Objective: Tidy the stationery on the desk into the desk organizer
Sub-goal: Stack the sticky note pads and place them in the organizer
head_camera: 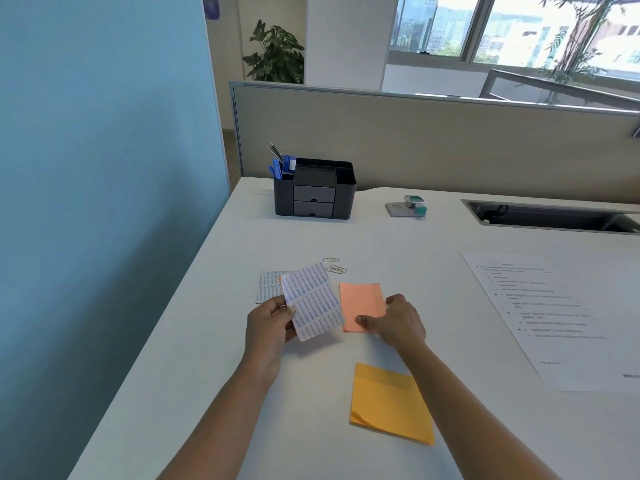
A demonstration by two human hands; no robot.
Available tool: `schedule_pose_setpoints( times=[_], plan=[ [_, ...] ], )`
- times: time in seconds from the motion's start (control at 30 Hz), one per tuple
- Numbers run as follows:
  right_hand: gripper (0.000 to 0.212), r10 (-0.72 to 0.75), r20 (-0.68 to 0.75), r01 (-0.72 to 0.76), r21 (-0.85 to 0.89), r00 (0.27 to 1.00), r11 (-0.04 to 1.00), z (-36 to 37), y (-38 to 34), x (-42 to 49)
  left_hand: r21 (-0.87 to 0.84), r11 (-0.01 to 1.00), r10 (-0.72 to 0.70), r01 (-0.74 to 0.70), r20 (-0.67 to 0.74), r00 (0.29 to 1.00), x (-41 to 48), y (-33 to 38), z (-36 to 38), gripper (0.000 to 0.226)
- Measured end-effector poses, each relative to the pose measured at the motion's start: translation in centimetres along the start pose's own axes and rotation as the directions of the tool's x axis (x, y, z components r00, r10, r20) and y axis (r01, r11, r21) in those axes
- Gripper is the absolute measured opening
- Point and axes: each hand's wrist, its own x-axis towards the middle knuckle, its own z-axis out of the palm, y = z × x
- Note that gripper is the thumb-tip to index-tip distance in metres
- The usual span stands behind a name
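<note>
A white table (450,237) runs beside a blue wall. Towards its left, a pad with a printed white backing (268,287) lies flat. Just in front of it the left hand (270,327) grips a second printed-back pad (313,303), held tilted above the table. Far behind stands the black desk organizer (314,188), with blue pens (285,164) upright in its left compartment and two closed drawers in front. A few paper clips (335,266) lie loose beside the held pad. Next comes a salmon sticky-note pad (360,301), flat on the table; the right hand (398,323) holds its right edge, fingers curled, thumb on top. Nearer lies an orange sticky-note pad (391,403). Farther right sit a small stapler (408,206) and a printed sheet (554,317).
</note>
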Motion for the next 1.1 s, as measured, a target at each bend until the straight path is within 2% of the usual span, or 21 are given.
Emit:
schedule_pose_setpoints(
  times=[0.07,0.1,0.17,0.2,0.23,0.3,0.37,0.4,0.47,0.5,0.57,0.63,0.67,0.73,0.87,0.93,1.1],
  plan=[
    [0.048,-0.039,0.038,0.034,0.11,0.999,0.993,-0.3,0.2,0.0,-0.054,0.998,-0.038,0.037,-0.02,0.999,0.1,0.2,0.0,0.03],
    [0.034,-0.101,0.012,0.097,0.19,0.995,0.977,-0.2,0.2,-0.2,-0.084,0.995,-0.062,0.06,-0.03,0.998,0.1,0.3,0.0,0.031],
    [0.006,-0.238,-0.136,0.272,0.342,0.962,0.9,0.3,0.3,-1.1,-0.134,0.985,-0.112,0.106,-0.04,0.993,0.3,0.4,0.0,0.033],
    [0.011,-0.316,-0.268,0.396,0.339,0.91,0.853,0.6,0.4,-1.5,-0.154,0.98,-0.133,0.125,-0.044,0.99,0.3,0.5,0.0,0.034],
    [0.017,-0.405,-0.394,0.526,0.273,0.825,0.806,1.0,0.5,-1.9,-0.171,0.975,-0.15,0.14,-0.051,0.987,0.4,0.5,0.0,0.033],
    [0.022,-0.578,-0.54,0.705,0.042,0.612,0.708,1.5,0.6,-2.1,-0.193,0.969,-0.17,0.155,-0.068,0.983,0.3,0.6,0.0,0.033],
    [0.022,-0.687,-0.571,0.764,-0.153,0.449,0.626,1.6,0.7,-2.3,-0.21,0.965,-0.175,0.158,-0.064,0.983,0.0,0.8,0.2,0.034],
    [0.023,-0.716,-0.576,0.773,-0.212,0.395,0.597,1.6,0.6,-2.3,-0.216,0.963,-0.176,0.16,-0.055,0.983,-0.2,0.9,0.3,0.034],
    [0.024,-0.739,-0.576,0.778,-0.261,0.349,0.571,1.6,0.5,-2.5,-0.227,0.96,-0.178,0.164,-0.043,0.983,-0.4,0.9,0.4,0.034],
    [0.022,-0.735,-0.569,0.775,-0.247,0.369,0.581,1.7,0.4,-2.5,-0.236,0.958,-0.179,0.164,-0.043,0.983,-0.4,0.9,0.3,0.034],
    [0.02,-0.663,-0.534,0.746,-0.089,0.524,0.66,1.7,0.0,-3.0,-0.248,0.955,-0.181,0.164,-0.05,0.982,-0.3,0.8,0.1,0.031],
    [0.014,-0.522,-0.453,0.66,0.227,0.723,0.717,1.3,-0.7,-3.6,-0.241,0.958,-0.173,0.157,-0.049,0.984,-0.1,0.7,-0.1,0.029],
    [0.011,-0.453,-0.393,0.59,0.378,0.8,0.714,1.0,-1.1,-3.9,-0.232,0.961,-0.164,0.149,-0.047,0.985,0.0,0.7,-0.2,0.027],
    [0.01,-0.341,-0.31,0.461,0.571,0.887,0.679,0.4,-1.8,-4.4,-0.208,0.971,-0.135,0.122,-0.049,0.99,0.0,0.6,-0.4,0.023],
    [0.017,-0.181,-0.206,0.27,0.826,0.962,0.495,-0.5,-3.0,-5.1,-0.157,0.986,-0.071,0.056,-0.089,0.993,0.2,0.3,-0.5,0.02],
    [0.017,-0.177,-0.139,0.204,0.876,0.974,0.438,-0.7,-3.4,-5.5,-0.136,0.99,-0.053,0.039,-0.103,0.993,0.3,0.2,-0.5,0.02],
    [0.018,-0.291,-0.034,0.186,0.838,0.956,0.513,-0.1,-3.8,-6.3,-0.13,0.991,-0.045,0.038,-0.049,0.998,0.2,0.2,-0.2,0.023]
  ],
)
